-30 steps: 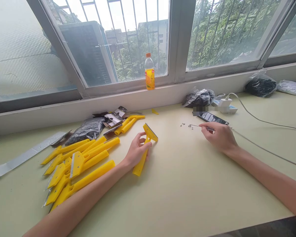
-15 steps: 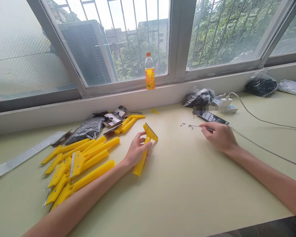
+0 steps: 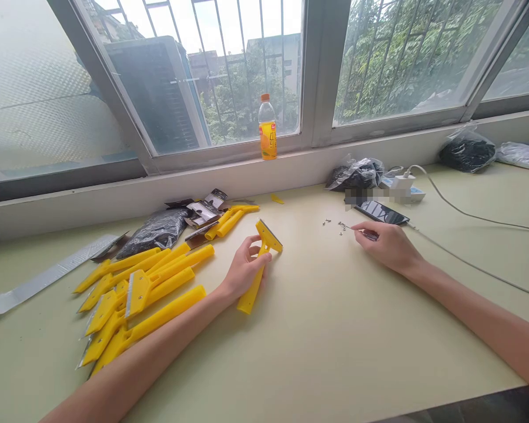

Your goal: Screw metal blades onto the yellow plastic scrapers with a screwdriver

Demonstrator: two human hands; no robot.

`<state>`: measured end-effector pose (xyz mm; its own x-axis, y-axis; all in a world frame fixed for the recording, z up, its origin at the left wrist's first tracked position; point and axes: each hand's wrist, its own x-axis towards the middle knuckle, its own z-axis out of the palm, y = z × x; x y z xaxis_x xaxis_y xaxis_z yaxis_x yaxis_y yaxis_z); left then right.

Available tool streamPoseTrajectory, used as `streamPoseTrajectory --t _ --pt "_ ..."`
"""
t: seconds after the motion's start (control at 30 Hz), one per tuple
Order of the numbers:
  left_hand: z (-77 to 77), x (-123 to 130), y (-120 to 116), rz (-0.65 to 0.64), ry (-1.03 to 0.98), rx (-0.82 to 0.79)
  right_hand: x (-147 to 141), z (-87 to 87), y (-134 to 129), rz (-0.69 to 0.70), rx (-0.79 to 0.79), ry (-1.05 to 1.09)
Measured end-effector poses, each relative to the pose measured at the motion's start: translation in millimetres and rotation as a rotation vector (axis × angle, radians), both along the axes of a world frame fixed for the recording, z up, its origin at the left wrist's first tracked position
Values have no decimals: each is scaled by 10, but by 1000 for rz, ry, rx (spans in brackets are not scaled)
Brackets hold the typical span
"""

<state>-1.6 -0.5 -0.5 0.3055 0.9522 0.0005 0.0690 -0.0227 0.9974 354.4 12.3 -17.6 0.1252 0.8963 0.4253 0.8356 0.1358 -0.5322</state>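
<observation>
My left hand [image 3: 245,267] is closed round the neck of a yellow scraper [image 3: 252,292], whose head points up and away from me and whose handle rests low toward the table. In my right hand [image 3: 390,245] I pinch a thin metal screwdriver [image 3: 370,235]; most of its handle is hidden by my fingers. Its tip reaches in among several small screws [image 3: 341,226] lying loose on the table. Left of my left forearm, several yellow scrapers [image 3: 167,288] with blades fitted lie in an overlapping pile.
Behind the pile lie a black plastic bag [image 3: 154,232], printed cards [image 3: 203,211] and more yellow handles [image 3: 230,223]. A phone [image 3: 383,212] with a cable is just beyond my right hand, near a white charger [image 3: 402,187]. An orange drink bottle [image 3: 268,132] stands on the sill.
My right hand has shifted slightly left and toward me with the screwdriver, and a few screws lie in slightly different spots. The left hand and its scraper have stayed still.
</observation>
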Motion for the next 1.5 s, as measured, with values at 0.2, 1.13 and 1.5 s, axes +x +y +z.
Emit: streamPoseTrajectory --t 0.2,1.13,1.5 --pt "-23 -6 9 -9 -13 6 -14 -25 12 137 135 32" --pt "2 2 6 -8 -2 -5 -66 9 -42 152 7 331" --pt "83 0 -62 -58 -55 -131 -210 -12 -103 296 -72 229"
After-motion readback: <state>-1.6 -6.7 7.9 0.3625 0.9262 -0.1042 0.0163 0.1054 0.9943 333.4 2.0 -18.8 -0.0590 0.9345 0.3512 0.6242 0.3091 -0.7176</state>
